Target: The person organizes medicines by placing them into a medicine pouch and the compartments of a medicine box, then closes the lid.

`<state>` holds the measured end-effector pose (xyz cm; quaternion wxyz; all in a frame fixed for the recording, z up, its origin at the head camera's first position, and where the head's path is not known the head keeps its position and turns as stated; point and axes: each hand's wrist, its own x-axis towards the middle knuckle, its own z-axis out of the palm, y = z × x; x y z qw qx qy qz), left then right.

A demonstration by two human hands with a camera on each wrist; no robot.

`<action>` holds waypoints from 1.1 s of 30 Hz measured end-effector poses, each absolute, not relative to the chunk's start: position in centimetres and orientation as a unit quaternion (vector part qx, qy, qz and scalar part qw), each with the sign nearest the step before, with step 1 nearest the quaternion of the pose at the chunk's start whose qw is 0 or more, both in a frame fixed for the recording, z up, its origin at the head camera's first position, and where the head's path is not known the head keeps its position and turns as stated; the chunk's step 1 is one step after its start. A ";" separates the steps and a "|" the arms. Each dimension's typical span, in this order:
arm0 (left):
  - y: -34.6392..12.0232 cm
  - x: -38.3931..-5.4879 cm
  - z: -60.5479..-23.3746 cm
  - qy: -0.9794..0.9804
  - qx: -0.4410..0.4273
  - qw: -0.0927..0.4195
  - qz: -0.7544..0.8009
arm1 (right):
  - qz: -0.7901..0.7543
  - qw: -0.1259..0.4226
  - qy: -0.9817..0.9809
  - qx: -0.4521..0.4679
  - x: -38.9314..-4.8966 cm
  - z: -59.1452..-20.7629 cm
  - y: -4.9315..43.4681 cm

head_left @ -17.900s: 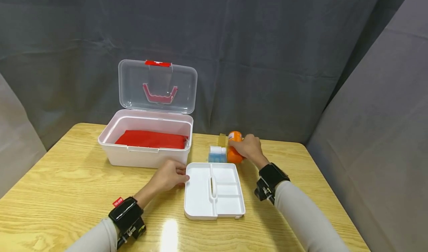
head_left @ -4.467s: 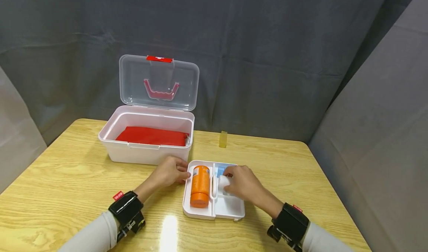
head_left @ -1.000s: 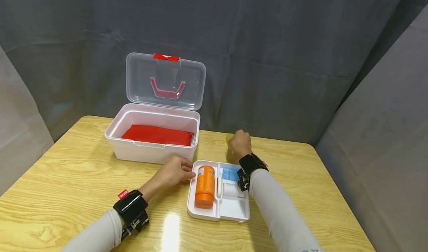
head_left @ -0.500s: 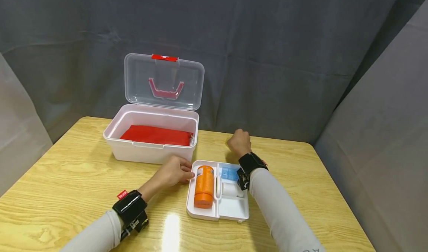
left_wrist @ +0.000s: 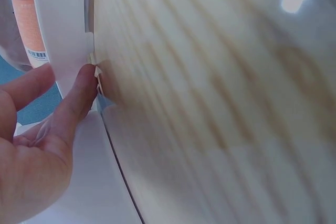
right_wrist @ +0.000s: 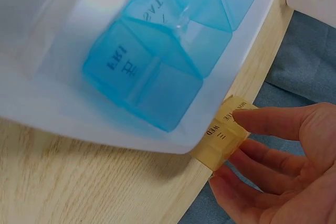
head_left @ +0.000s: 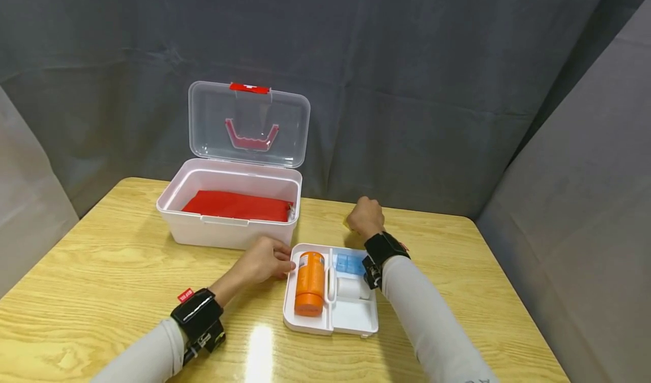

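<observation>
My left hand [head_left: 259, 261] pinches the left rim of a white divided tray [head_left: 351, 318], one digit on each side of its wall in the left wrist view. An orange bottle [head_left: 309, 284] lies in the tray's long left compartment. On the right side, a blue pill organizer [head_left: 349, 264] sits in the back compartment and a small white cylinder [head_left: 351, 288] lies in front of it. Beyond the tray, my right hand [head_left: 366, 218] pinches a yellow pill organizer [right_wrist: 226, 135] at the table's back, mostly hidden by the hand in the head view.
A white first-aid box [head_left: 229, 233] stands at the back left, its clear lid [head_left: 208, 117] raised. Inside lies a red pouch [head_left: 236, 206]. Grey curtains [head_left: 407, 89] hang behind the wooden table [head_left: 127, 275].
The orange bottle, blue organizer and white cylinder have gone from the table into the tray. My right hand has moved from the tray to the yellow organizer; my left hand stays at the rim.
</observation>
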<state>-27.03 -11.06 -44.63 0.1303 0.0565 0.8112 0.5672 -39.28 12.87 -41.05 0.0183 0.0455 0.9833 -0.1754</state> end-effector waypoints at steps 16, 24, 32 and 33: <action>-11.0 -27.0 -44.4 0.818 0.066 0.133 0.556 | -0.193 0.015 0.980 -0.056 -36.4 -37.1 14.0; -11.1 -27.0 -44.6 0.822 0.065 0.133 0.550 | -0.195 0.026 0.974 -0.111 -33.7 -35.4 15.1; -10.9 -27.1 -44.6 0.821 0.063 0.130 0.552 | -0.170 0.013 0.969 -0.180 -29.6 -34.4 14.7; -10.9 -27.1 -44.6 0.822 0.063 0.130 0.551 | -0.167 0.013 0.967 -0.190 -29.0 -34.4 14.7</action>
